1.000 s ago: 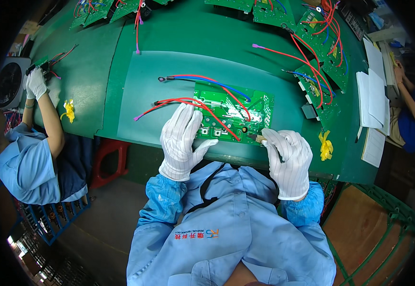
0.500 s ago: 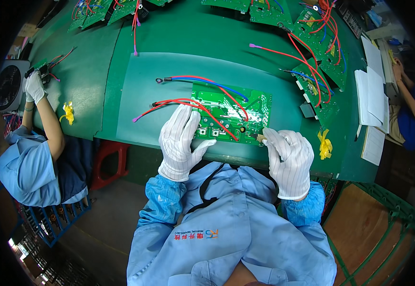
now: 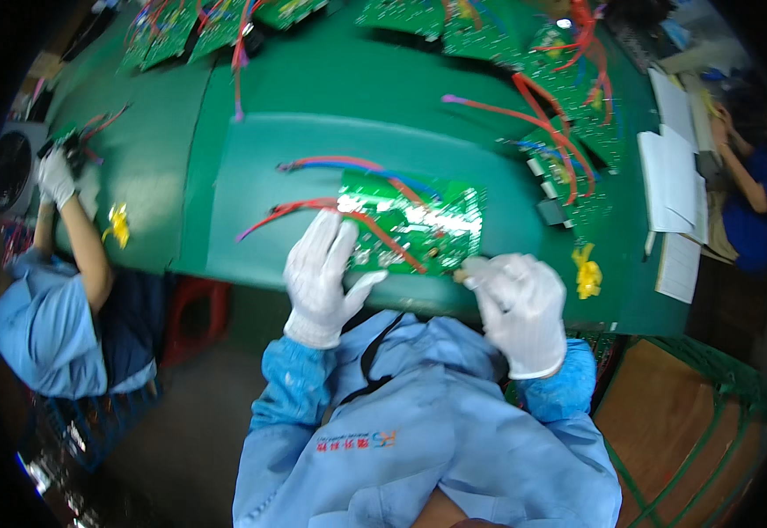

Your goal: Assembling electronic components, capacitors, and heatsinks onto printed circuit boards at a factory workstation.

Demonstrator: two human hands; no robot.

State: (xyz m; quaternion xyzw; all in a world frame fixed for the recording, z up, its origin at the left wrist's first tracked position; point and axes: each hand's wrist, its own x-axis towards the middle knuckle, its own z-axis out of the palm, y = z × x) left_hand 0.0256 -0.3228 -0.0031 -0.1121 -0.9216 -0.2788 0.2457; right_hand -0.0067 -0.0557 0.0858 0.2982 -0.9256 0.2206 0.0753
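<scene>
A green circuit board [image 3: 423, 220] with red and blue wires [image 3: 330, 165] lies on a light green mat [image 3: 251, 176] near the table's front edge. My left hand [image 3: 322, 273], in a white glove, rests flat on the board's left end with fingers spread. My right hand [image 3: 520, 304], also gloved, is closed around a small tool whose tip [image 3: 460, 275] touches the board's lower right edge.
More circuit boards with red wires [image 3: 568, 114] lie at the back and right. A yellow item [image 3: 587, 273] sits right of my hand. White papers [image 3: 669, 185] lie far right beside a person in blue [image 3: 753, 202]. Another gloved person [image 3: 58, 264] works at left.
The view has shifted slightly. My hands stay on the board in nearly the same pose; the person at left has moved their hand a little.
</scene>
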